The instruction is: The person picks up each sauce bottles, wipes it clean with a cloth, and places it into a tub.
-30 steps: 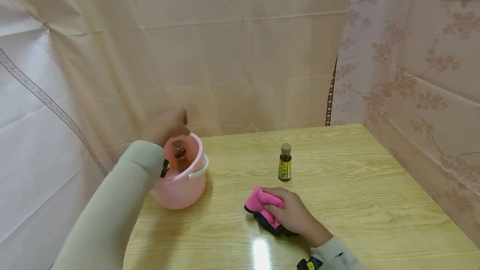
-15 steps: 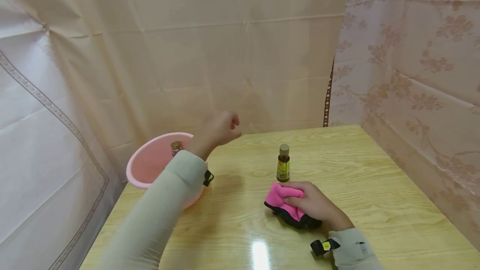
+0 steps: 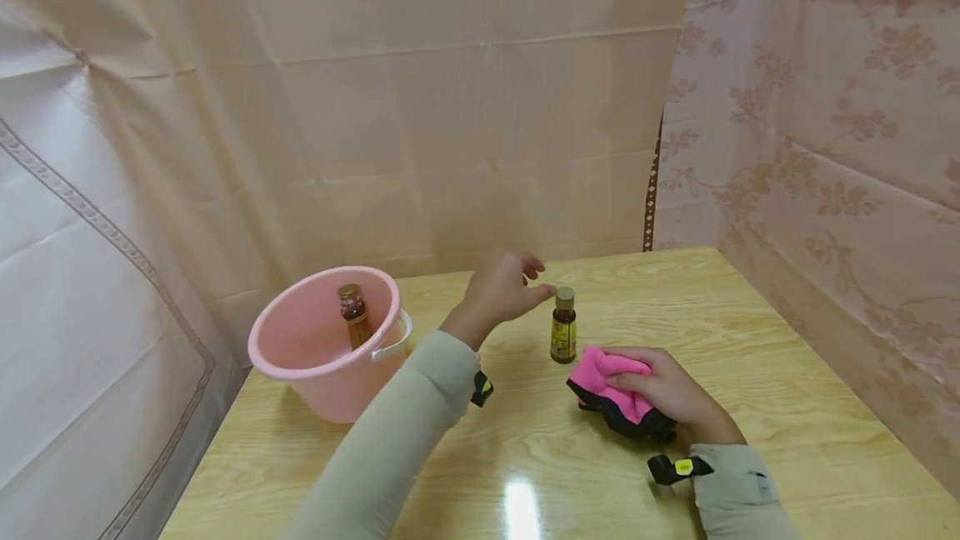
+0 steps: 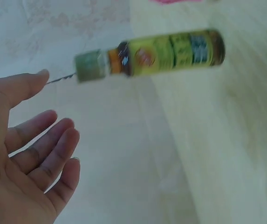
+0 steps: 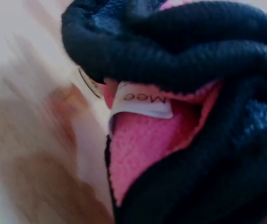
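A small brown bottle (image 3: pixel 563 332) with a yellow label and a greenish cap stands upright on the table. My left hand (image 3: pixel 506 288) hovers just left of its cap, fingers parted and holding nothing. In the left wrist view the thumb of the left hand (image 4: pixel 26 140) points toward the bottle's cap (image 4: pixel 90 66), with a gap between them. My right hand (image 3: pixel 671 386) grips a bunched pink cloth (image 3: pixel 607 377) with black edging, nearer to me and right of the bottle. The right wrist view is filled by the cloth (image 5: pixel 142 149), with a white tag showing.
A pink bucket (image 3: pixel 326 369) with a white handle (image 3: pixel 393 338) stands at the table's left. Inside it leans another brown bottle (image 3: pixel 356 319). Curtains (image 3: pixel 480 107) hang behind and beside the wooden table (image 3: pixel 750 357).
My left hand has moved right from over the bucket to beside the standing bottle. My right hand has shifted right and slightly away from me with the cloth.
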`<state>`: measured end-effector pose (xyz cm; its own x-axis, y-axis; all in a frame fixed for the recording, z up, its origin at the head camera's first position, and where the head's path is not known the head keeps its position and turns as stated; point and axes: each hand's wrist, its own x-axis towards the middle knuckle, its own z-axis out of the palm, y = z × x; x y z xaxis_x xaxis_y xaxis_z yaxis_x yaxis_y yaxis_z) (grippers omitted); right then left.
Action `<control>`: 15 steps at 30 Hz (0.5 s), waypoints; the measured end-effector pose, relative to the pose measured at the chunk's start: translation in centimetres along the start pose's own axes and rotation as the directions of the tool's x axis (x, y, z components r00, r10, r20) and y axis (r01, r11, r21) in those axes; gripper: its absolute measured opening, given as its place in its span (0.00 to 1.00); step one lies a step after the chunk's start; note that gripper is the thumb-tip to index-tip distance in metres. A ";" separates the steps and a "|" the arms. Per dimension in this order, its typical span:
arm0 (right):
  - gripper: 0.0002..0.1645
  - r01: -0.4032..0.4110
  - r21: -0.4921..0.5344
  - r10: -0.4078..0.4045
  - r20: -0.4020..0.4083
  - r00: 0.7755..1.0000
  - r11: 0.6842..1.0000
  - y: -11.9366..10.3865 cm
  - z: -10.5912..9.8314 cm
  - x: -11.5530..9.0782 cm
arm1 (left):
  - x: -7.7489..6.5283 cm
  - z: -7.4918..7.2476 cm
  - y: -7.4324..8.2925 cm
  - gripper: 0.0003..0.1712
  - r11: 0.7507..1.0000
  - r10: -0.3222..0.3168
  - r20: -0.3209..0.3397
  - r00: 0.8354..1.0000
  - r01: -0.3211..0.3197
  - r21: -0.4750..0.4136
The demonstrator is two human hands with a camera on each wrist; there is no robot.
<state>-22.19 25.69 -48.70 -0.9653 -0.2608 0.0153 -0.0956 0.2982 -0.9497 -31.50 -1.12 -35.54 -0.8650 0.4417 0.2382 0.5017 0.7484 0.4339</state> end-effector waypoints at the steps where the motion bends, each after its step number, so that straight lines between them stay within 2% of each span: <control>1: 0.31 -0.011 -0.001 0.011 -0.024 1.000 1.000 0.0 -0.2 0.0 | 0.1 0.6 0.1 0.24 1.000 0.002 -0.002 1.000 -0.002 -0.018; 6: 0.32 -0.030 -0.041 0.023 -0.166 0.986 0.999 0.6 -0.9 0.1 | 0.1 2.7 0.8 0.21 0.998 0.020 0.002 1.000 -0.020 -0.065; 9: 0.34 -0.040 -0.070 0.022 -0.241 0.970 0.997 0.9 -1.1 0.3 | 0.1 3.4 1.2 0.17 0.999 0.024 0.001 1.000 -0.024 -0.045; 11: 0.35 -0.067 -0.038 0.054 -0.280 0.959 0.997 0.9 -1.2 0.3 | 0.1 3.7 1.5 0.15 0.999 0.021 -0.002 1.000 -0.021 -0.026; 15: 0.36 -0.120 -0.058 0.092 -0.350 0.932 0.991 0.5 -1.2 0.4 | 0.2 4.3 1.7 0.12 1.000 0.015 -0.029 0.999 -0.015 -0.008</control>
<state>-22.91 26.87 -48.76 -0.9938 0.1055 0.0362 0.0067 0.3803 -0.9249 -30.76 2.39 -38.47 -0.8573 0.4385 0.2698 0.5148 0.7376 0.4370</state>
